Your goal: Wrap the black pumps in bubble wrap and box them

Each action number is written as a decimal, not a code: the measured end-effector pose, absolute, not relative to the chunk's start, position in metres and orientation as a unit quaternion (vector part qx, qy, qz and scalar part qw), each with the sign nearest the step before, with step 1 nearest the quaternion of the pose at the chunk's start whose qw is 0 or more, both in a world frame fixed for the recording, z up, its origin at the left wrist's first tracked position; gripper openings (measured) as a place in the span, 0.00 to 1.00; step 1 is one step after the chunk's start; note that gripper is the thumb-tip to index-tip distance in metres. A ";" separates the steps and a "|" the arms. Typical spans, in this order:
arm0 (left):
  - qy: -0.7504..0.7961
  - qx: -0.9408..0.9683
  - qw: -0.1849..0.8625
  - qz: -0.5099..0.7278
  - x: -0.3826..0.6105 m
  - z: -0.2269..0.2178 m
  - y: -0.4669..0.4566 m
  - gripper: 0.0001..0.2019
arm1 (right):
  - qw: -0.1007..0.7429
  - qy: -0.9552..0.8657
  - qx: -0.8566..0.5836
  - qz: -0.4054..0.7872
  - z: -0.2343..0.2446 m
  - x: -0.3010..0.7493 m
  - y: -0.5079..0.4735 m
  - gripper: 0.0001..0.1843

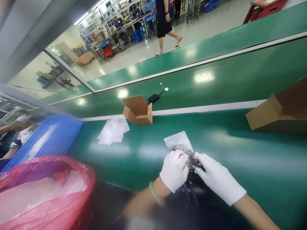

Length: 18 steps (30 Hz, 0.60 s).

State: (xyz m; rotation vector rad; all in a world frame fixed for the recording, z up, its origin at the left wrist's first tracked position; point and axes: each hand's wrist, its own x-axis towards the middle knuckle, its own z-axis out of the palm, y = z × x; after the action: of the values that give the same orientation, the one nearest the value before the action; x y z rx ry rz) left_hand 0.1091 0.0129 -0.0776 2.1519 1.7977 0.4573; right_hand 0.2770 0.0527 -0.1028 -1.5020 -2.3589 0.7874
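In the head view, my left hand (175,170), in a white glove, is closed on a clear bubble-wrap bag (179,140) above the green bench. My right hand (217,177), gloved with bare fingertips, pinches a dark object (197,163) at the bag's near end. Its exact kind is partly hidden by my fingers. Black cables or straps (190,191) hang below my hands. Beyond the bag stands a small open cardboard box (141,119). Several flat clear bags (112,131) lie to its left.
A black module with a cable (153,98) lies behind the small box. At right is a larger open carton (266,115). A blue bin (69,131) and a pink plastic bag (83,179) stand at left, near a co-worker's gloved hand (24,135). A person (164,19) walks beyond the bench.
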 end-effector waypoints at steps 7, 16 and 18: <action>0.559 0.754 0.272 0.214 0.069 -0.056 -0.035 0.44 | 0.048 -0.732 -0.574 0.363 -0.104 0.306 0.054 0.19; 0.416 0.887 0.156 0.125 0.079 -0.129 -0.068 0.24 | 0.050 -0.769 -0.560 0.304 -0.089 0.228 0.063 0.34; 0.438 0.861 0.198 0.167 0.084 -0.134 -0.063 0.32 | 0.084 -0.759 -0.552 0.335 -0.097 0.241 0.069 0.28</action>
State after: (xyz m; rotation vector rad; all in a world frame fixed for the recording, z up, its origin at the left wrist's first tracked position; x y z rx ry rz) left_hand 0.0841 -0.0628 -0.1341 2.4084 1.2266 0.4662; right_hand 0.2407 0.0692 -0.0967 -1.6489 -2.2642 0.9996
